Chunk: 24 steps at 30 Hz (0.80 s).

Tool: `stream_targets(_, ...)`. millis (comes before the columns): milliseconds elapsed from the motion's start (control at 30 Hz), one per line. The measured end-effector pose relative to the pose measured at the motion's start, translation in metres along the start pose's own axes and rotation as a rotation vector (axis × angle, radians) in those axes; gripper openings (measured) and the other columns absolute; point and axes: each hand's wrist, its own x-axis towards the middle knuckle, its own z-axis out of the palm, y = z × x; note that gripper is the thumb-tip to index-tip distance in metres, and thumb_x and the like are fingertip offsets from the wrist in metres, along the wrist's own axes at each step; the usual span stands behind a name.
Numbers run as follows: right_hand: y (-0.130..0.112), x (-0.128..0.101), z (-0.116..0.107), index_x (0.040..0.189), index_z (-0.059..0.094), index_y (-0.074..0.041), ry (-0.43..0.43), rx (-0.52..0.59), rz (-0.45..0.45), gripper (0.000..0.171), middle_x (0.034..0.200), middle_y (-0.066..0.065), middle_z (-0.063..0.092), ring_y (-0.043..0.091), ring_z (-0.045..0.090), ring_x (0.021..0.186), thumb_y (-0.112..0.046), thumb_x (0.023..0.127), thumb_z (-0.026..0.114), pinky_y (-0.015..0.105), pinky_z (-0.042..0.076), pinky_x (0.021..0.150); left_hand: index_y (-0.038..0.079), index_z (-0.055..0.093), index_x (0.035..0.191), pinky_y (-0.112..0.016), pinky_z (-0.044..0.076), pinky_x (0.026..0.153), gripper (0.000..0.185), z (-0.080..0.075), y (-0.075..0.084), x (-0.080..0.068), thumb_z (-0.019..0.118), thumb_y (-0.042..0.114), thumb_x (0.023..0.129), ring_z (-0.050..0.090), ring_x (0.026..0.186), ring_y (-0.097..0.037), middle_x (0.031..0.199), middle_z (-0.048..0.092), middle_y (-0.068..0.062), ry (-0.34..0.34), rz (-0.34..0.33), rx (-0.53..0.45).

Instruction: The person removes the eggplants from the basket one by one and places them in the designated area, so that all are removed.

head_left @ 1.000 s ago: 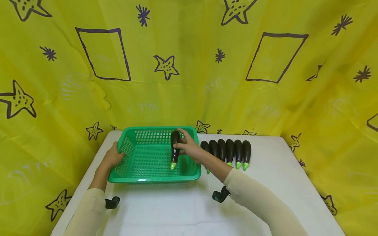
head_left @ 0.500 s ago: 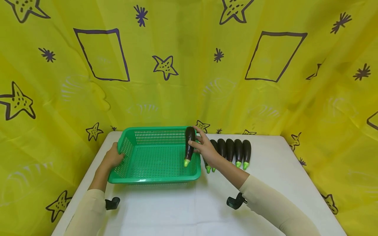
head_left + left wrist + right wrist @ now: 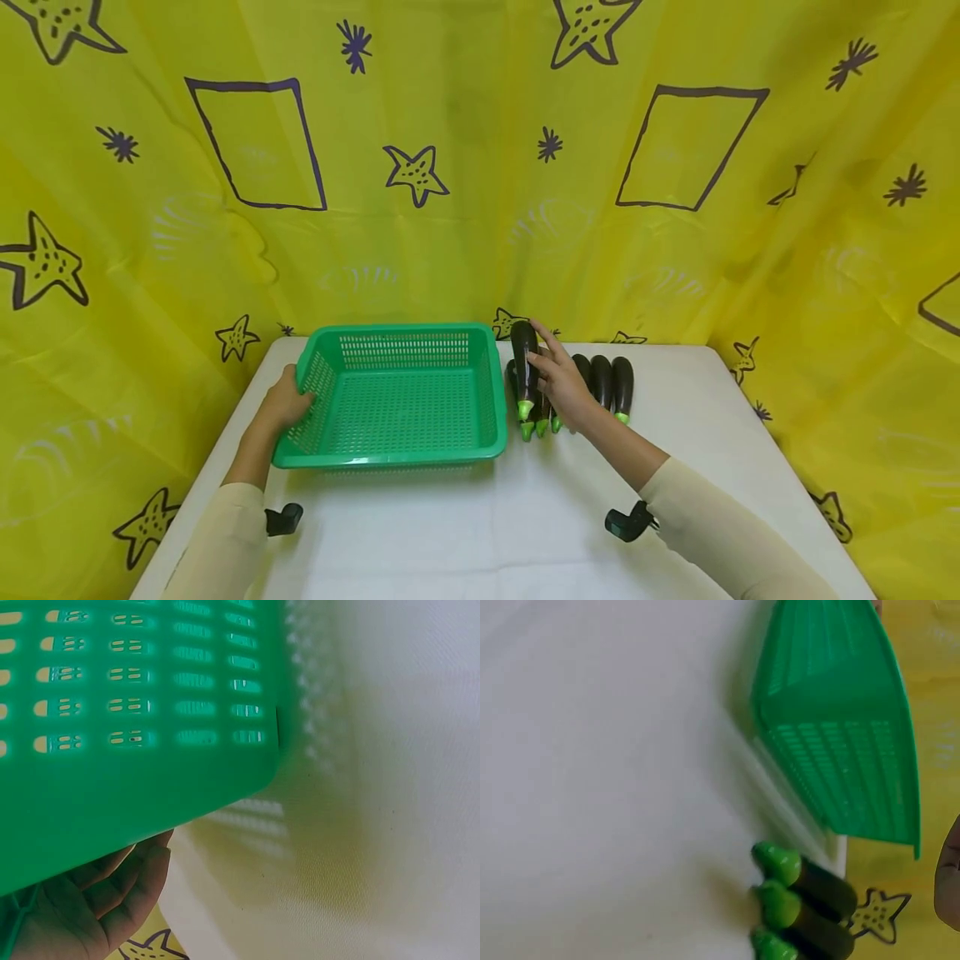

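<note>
Nearest the viewer, the white table point(image 3: 480, 533) is crossed by two sleeved forearms, and beyond them the green basket point(image 3: 397, 392) is gripped at its left wall by the left hand point(image 3: 285, 406), whose fingers are seen from the left wrist curled under the rim. To the right of the basket and just outside its wall, a dark eggplant point(image 3: 524, 367) is pinched between thumb and fingers of the right hand point(image 3: 561, 385), the nearer hand by far. The eggplant's long axis runs near to far, green cap toward the viewer, above the left end of the row of eggplants point(image 3: 611, 385) lying side by side the same way before the yellow curtain point(image 3: 480, 167).
</note>
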Motion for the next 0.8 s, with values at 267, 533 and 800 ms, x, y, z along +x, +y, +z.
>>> stream_targets(267, 0.015, -0.011, -0.036, 0.169, 0.018, -0.022, 0.127, -0.02, 0.078, 0.066, 0.164, 0.023, 0.03, 0.01, 0.064, 0.098, -0.021, 0.112, 0.052, 0.023, 0.032, 0.067, -0.018, 0.015, 0.148, -0.067, 0.045, 0.093, 0.059, 0.002, 0.0, 0.0, 0.045, 0.007, 0.104, 0.051, 0.116, -0.058, 0.138, 0.04, -0.049, -0.004, 0.001, -0.002)
stream_targets(533, 0.024, -0.021, -0.064, 0.169, 0.019, -0.012, 0.179, 0.049, 0.097, 0.062, 0.168, 0.022, 0.017, 0.013, 0.068, 0.101, -0.019, 0.114, 0.047, 0.023, 0.05, 0.091, -0.018, 0.016, 0.147, -0.066, 0.045, 0.092, 0.059, 0.0, -0.002, 0.0, 0.045, 0.007, 0.103, 0.051, 0.114, -0.057, 0.137, 0.041, -0.048, 0.002, 0.005, 0.006)
stream_targets(800, 0.029, -0.03, -0.09, 0.168, 0.021, -0.009, 0.299, -0.013, 0.108, 0.061, 0.15, 0.025, 0.037, 0.013, 0.067, 0.096, -0.014, 0.113, 0.047, 0.025, 0.056, 0.083, -0.019, 0.015, 0.147, -0.067, 0.044, 0.093, 0.06, -0.001, -0.001, -0.001, 0.045, 0.007, 0.103, 0.051, 0.115, -0.058, 0.137, 0.04, -0.048, -0.003, 0.008, 0.007)
